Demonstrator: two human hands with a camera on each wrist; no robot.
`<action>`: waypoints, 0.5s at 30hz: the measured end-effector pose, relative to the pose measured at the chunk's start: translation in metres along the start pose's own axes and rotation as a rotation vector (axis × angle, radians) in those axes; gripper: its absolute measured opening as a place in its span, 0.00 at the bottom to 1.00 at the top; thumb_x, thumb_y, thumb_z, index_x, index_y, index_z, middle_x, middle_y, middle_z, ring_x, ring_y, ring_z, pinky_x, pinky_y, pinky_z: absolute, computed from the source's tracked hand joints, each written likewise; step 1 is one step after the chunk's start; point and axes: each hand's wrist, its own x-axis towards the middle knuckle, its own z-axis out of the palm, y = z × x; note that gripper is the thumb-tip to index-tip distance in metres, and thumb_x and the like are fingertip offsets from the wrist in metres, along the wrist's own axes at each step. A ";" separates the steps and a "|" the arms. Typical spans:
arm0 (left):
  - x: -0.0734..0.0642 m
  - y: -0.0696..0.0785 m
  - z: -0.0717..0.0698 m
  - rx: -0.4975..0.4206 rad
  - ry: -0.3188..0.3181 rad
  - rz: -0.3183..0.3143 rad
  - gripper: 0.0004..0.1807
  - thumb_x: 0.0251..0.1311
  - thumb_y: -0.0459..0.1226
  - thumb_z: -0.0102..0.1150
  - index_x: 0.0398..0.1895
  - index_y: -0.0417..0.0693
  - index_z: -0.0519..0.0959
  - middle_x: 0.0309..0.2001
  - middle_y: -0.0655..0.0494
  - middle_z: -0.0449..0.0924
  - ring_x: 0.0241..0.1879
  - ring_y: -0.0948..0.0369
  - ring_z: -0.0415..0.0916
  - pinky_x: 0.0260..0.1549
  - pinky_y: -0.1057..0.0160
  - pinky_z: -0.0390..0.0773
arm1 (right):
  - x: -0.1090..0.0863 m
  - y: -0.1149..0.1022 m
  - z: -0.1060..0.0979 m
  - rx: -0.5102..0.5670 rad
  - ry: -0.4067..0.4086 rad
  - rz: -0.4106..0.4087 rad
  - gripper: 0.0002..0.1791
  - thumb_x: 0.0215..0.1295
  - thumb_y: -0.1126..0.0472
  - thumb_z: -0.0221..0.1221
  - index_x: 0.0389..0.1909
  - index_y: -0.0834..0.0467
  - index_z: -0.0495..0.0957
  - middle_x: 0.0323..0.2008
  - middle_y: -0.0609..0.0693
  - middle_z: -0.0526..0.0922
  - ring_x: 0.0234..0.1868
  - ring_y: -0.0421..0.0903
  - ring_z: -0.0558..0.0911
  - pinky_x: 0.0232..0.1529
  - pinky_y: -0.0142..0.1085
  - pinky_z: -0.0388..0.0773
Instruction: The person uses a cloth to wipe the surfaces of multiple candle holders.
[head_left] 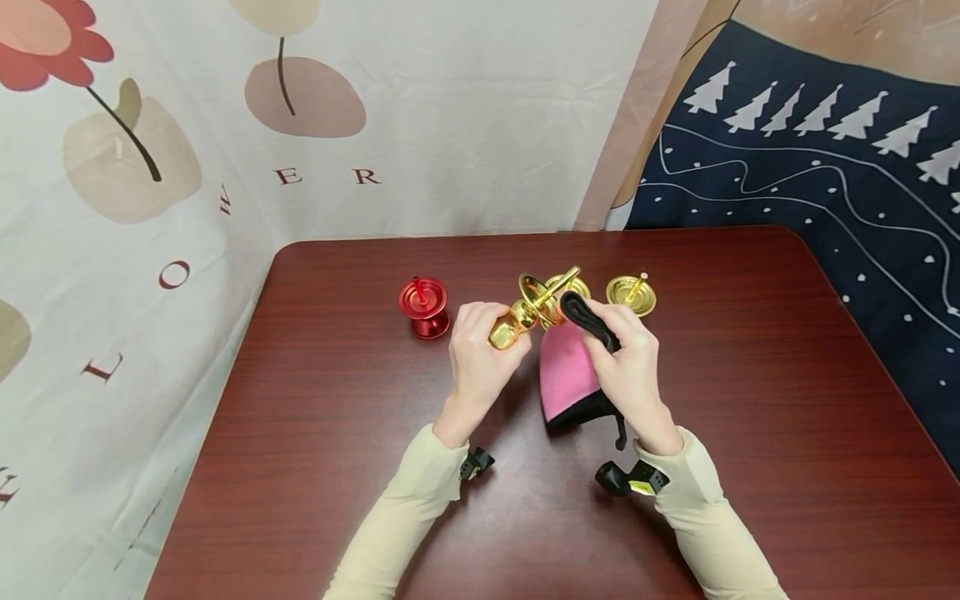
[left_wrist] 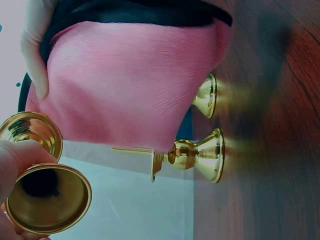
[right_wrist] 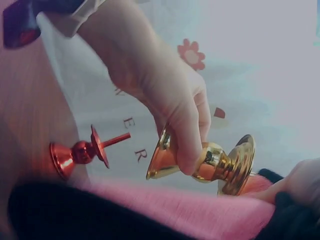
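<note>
Gold candlestick (head_left: 527, 313) gripped by left fingers (right_wrist: 187, 142), pink cloth (head_left: 567, 375) by right fingers (left_wrist: 36, 70), table's side edges (head_left: 222, 417) well away

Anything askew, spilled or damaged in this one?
Nothing stands out. The only tilted candlestick is held in the left hand, which explains its lean. The red candlestick and two gold ones stand upright on the table; no spill or damage shows.

From afar I'm viewing an indoor corner, though I'm not making out whether home or studio: a white flower-printed cloth (head_left: 465, 125) is hanging behind a reddish-brown wood-grain table (head_left: 787, 375), a navy fir-tree-printed cloth (head_left: 885, 275) alongside.
</note>
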 end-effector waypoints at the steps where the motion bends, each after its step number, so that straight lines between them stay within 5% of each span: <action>1: 0.000 0.000 0.000 0.001 0.000 0.003 0.12 0.35 0.31 0.67 0.29 0.38 0.79 0.28 0.49 0.79 0.34 0.52 0.71 0.36 0.57 0.70 | 0.000 0.000 0.000 0.018 0.005 0.037 0.15 0.51 0.76 0.62 0.41 0.64 0.82 0.34 0.57 0.83 0.34 0.46 0.78 0.37 0.29 0.70; 6: 0.001 0.000 -0.002 0.024 -0.008 0.028 0.12 0.36 0.32 0.67 0.28 0.38 0.79 0.28 0.50 0.79 0.34 0.53 0.71 0.37 0.57 0.70 | 0.009 0.000 -0.007 0.211 -0.085 0.375 0.14 0.57 0.66 0.63 0.43 0.67 0.80 0.32 0.50 0.84 0.29 0.36 0.76 0.30 0.24 0.70; 11: 0.002 -0.001 -0.004 0.065 -0.025 0.062 0.12 0.37 0.33 0.68 0.28 0.39 0.79 0.29 0.50 0.79 0.35 0.53 0.71 0.38 0.56 0.70 | 0.022 0.006 -0.022 0.594 -0.285 0.814 0.19 0.65 0.57 0.57 0.53 0.63 0.74 0.31 0.43 0.83 0.29 0.36 0.81 0.32 0.27 0.78; 15: 0.003 -0.003 -0.006 0.095 -0.054 0.092 0.12 0.38 0.32 0.67 0.29 0.39 0.78 0.29 0.49 0.78 0.36 0.53 0.71 0.39 0.56 0.71 | 0.026 0.010 -0.028 0.789 -0.332 0.941 0.15 0.66 0.58 0.56 0.53 0.55 0.72 0.36 0.45 0.83 0.32 0.40 0.83 0.35 0.32 0.80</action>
